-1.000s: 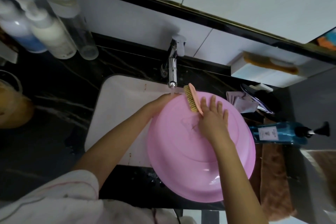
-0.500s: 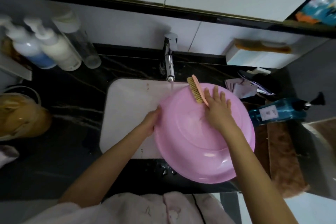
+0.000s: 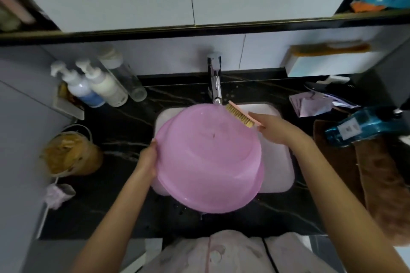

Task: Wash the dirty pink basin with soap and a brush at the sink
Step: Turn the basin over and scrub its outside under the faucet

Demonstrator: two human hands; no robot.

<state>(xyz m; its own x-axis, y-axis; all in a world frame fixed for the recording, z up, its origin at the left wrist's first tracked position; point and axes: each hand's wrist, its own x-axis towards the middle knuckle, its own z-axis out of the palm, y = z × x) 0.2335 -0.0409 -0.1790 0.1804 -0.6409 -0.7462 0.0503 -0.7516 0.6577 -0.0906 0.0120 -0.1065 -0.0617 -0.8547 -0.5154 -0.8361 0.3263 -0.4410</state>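
The pink basin (image 3: 208, 159) is turned upside down and tilted over the white sink (image 3: 277, 168), its bottom facing me. My left hand (image 3: 147, 159) grips the basin's left rim. My right hand (image 3: 273, 127) holds a pink-backed brush (image 3: 239, 115) with tan bristles at the basin's upper right edge, just under the chrome tap (image 3: 214, 82). A small dark mark shows on the basin's bottom near its middle.
Several pump bottles (image 3: 97, 86) stand on the black counter (image 3: 119, 122) at the back left, an amber jar (image 3: 68, 153) at the left. A blue bottle (image 3: 368, 126) lies on a brown towel (image 3: 381, 184) at the right. A white shelf box (image 3: 328, 62) hangs on the wall.
The basin has been flipped and shifted left over the sink. My left hand slid down its left rim. My right hand with the brush came off the basin's surface to its upper right edge.
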